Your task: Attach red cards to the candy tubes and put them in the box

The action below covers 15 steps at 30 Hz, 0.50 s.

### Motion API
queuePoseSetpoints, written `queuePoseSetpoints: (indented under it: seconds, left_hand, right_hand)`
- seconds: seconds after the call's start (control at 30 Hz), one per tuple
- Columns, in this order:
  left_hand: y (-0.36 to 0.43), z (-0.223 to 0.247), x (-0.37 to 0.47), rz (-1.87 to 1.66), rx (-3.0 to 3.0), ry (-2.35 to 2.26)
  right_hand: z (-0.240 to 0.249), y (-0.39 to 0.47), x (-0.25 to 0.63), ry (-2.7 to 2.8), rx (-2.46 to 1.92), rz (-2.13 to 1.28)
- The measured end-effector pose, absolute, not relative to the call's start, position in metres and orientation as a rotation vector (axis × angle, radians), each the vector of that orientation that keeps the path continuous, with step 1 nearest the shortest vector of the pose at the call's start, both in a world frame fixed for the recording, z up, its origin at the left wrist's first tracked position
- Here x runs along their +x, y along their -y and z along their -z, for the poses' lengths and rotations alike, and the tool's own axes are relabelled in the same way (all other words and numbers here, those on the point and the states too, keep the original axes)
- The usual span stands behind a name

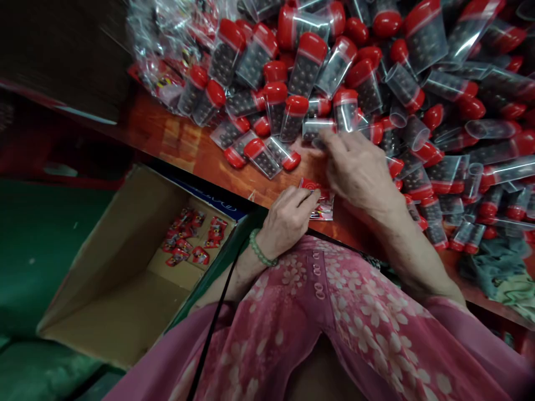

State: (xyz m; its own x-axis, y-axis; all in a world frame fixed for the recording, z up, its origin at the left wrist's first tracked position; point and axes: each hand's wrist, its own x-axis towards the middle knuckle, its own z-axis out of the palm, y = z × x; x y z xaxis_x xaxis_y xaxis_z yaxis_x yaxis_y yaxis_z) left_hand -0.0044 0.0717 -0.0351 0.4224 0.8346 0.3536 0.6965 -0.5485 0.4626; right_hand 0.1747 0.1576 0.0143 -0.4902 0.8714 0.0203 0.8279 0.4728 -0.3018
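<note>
Near the table's front edge, my left hand (291, 216), with a green bead bracelet (259, 249) on its wrist, has its fingers closed on a small red printed packet (324, 207). My right hand (358, 167) reaches over the wooden table (175, 146); its fingertips touch a clear tube (316, 128) at the front of the pile, and whether they grip it is hard to tell. Many clear tubes with red caps (308, 64), holding dark beads, lie heaped beyond both hands.
An open cardboard box (100, 250) stands below the table at the left, with several red packets (179, 236) inside. Clear plastic bags (154, 50) lie at the pile's left. Crumpled cloth (497, 267) sits at the right edge.
</note>
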Motion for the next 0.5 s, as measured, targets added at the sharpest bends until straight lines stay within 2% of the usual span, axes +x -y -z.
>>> queuePoseSetpoints:
  seconds: [0.13,0.33,0.5]
  left_hand:
    - [-0.073,0.034,-0.002,-0.790,2.416,-1.349]
    - [-0.079,0.038,0.001,-1.213,1.965,-1.341]
    - [-0.079,0.031,-0.001,-1.356,1.759,-1.300]
  right_hand:
    - [-0.018,-0.142,0.214,2.156,-1.316,-0.478]
    - [-0.004,-0.106,0.237,1.443,-1.297,-0.761]
    - [-0.002,-0.086,0.231,1.090,-1.149,-1.083]
